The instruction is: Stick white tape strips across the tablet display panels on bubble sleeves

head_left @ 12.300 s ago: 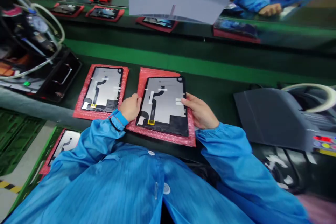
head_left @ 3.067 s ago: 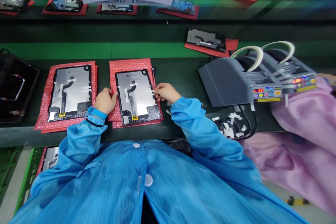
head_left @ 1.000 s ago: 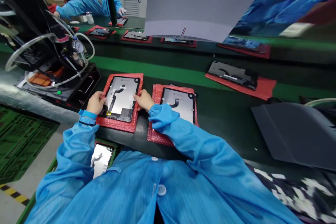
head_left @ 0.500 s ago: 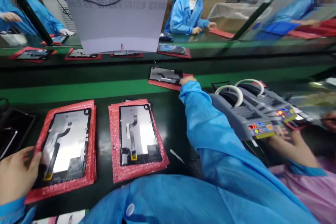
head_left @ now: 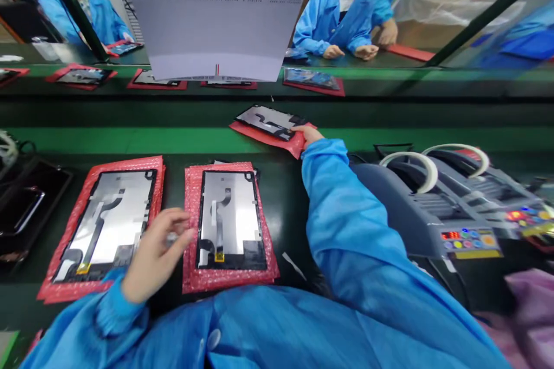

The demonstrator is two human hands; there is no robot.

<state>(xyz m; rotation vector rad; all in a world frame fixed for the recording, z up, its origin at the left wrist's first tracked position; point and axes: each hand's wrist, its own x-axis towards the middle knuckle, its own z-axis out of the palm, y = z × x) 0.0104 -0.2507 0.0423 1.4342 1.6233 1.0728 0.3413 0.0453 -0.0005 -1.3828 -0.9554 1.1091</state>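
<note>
My right hand (head_left: 308, 134) reaches forward and grips the near right corner of a tablet screen panel (head_left: 272, 121) together with the pink bubble-wrap sheet (head_left: 298, 143) beneath it, over the green strip. My left hand (head_left: 160, 248) hovers between two stacks with its fingers apart and holds nothing. Left of it, a screen panel (head_left: 116, 207) lies on pink bubble-wrap bags (head_left: 71, 242). Close by its fingertips, another panel (head_left: 242, 202) rests on a second pile of bubble-wrap bags (head_left: 190, 282). Both panels show silvery backs with dark flex cables.
Two grey machines with white rings, a nearer one (head_left: 402, 213) and a farther one (head_left: 489, 184), stand at right. A monitor (head_left: 216, 23) hangs ahead. Beyond it several wrapped panels lie along a ledge. A co-worker (head_left: 341, 17) sits opposite. Dark devices (head_left: 30, 207) lie at left.
My left hand has moved right from the left stack's edge to between the stacks. My right hand has shifted the far panel and its wrap slightly left, tilting them. The view has turned left.
</note>
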